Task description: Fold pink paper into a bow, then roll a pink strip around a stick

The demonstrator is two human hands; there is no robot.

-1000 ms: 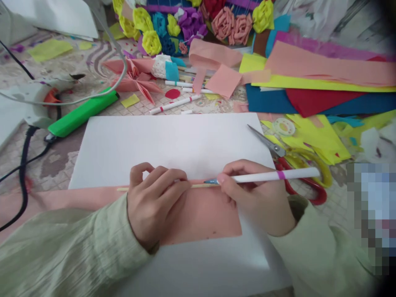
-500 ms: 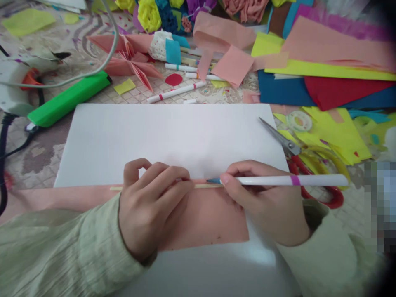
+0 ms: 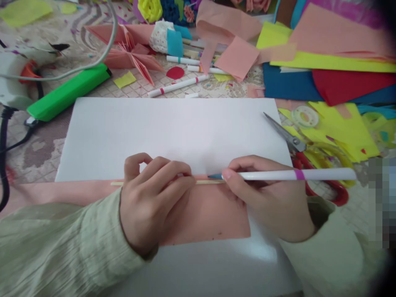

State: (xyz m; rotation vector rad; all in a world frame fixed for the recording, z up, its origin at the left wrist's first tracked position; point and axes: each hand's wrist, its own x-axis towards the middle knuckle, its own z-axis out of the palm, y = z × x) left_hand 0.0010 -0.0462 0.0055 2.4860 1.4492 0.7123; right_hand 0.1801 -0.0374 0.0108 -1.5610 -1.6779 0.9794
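Observation:
A pink paper sheet [image 3: 213, 214] lies on a white board [image 3: 173, 128] in front of me. Along its top edge runs a thin wooden stick [image 3: 204, 182]. My left hand [image 3: 151, 198] is closed, with its fingertips pressing on the stick and the paper edge. My right hand [image 3: 266, 198] grips a white pen with a pink band [image 3: 297, 174], held almost flat. The pen's blue tip touches the stick near the paper's top edge.
Red-handled scissors [image 3: 300, 152] and a tape roll [image 3: 305, 116] lie right of the board. Behind it are white markers [image 3: 177, 86], a green lighter-like tool [image 3: 68, 91], folded pink paper [image 3: 130, 53], stacked coloured sheets [image 3: 324, 70] and paper flowers. Cables and a glue gun [image 3: 18, 82] are at the left.
The view has shifted slightly; the board and clutter sit lower and nearer in the picture. Both hands keep their hold on the stick and the pen at the paper's edge.

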